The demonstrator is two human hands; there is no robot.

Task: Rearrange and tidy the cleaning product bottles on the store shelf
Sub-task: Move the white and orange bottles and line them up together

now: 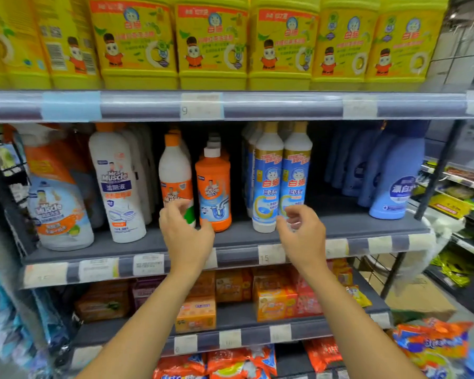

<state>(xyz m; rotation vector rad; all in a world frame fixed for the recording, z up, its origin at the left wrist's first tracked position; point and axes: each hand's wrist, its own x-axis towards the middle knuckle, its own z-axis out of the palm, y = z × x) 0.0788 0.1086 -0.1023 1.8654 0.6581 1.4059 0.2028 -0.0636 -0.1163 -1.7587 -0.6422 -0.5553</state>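
I see both hands loosely curled, empty: left hand [188, 236] just left of the orange bottle [214, 187], right hand [303, 236] right of it. My hasty reach could topple it.

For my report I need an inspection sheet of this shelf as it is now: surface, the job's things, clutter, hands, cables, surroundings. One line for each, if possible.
Surface: grey middle shelf, price labels along its front edge.
Job's things: spray bottle, tall white bottle, white bottle with orange cap, orange bottle, left blue-label bottle, right blue-label bottle and light blue bottles, all standing in rows.
Clutter: nothing seen.
Hands: left hand is in front of the white bottle with orange cap, right hand in front of the right blue-label bottle. Both are loosely curled and hold nothing.
Cables: nothing seen.
Surroundings: yellow containers above, orange boxes below, another rack at right.
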